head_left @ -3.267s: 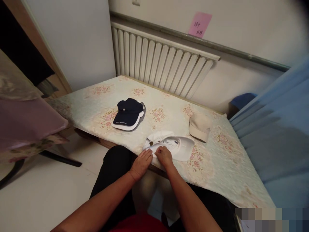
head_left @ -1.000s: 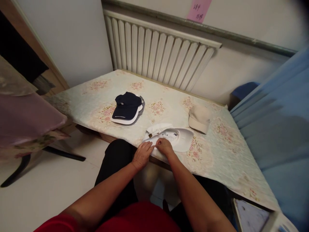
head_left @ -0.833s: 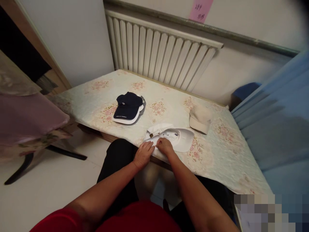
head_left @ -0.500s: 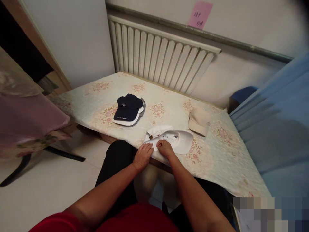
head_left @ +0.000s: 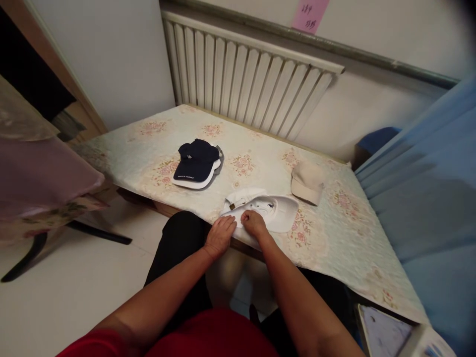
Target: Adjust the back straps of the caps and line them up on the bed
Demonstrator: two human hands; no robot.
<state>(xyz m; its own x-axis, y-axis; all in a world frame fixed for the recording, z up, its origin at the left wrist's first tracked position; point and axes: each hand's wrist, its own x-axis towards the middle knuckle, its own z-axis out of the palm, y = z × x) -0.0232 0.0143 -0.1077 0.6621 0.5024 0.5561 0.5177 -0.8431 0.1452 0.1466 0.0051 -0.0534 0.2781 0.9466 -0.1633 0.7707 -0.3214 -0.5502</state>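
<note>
A white baseball cap [head_left: 285, 214] lies on its side at the table's near edge, its hollow inside toward me and its brim pointing right. A small brass-coloured buckle shows on its back strap. My left hand [head_left: 222, 234] rests on the cap's near left edge with fingers stretched out flat. Close beside it, my right hand [head_left: 255, 224] is closed in a pinch over the near side of the cap. Whatever lies between those fingertips is too small to make out.
A navy cap [head_left: 197, 161] lies over white and grey caps, left of centre. To the right sits a beige cap [head_left: 308, 182]. The table has a flowered cloth [head_left: 334, 253]. A radiator [head_left: 241, 74] stands behind, a blue curtain [head_left: 431, 198] at right, and an open drawer [head_left: 386, 329] lower right.
The camera view has tilted slightly up and down. Both hands keep nearly the same place at the white cap, with only slight finger movement, and the other caps have not moved.
</note>
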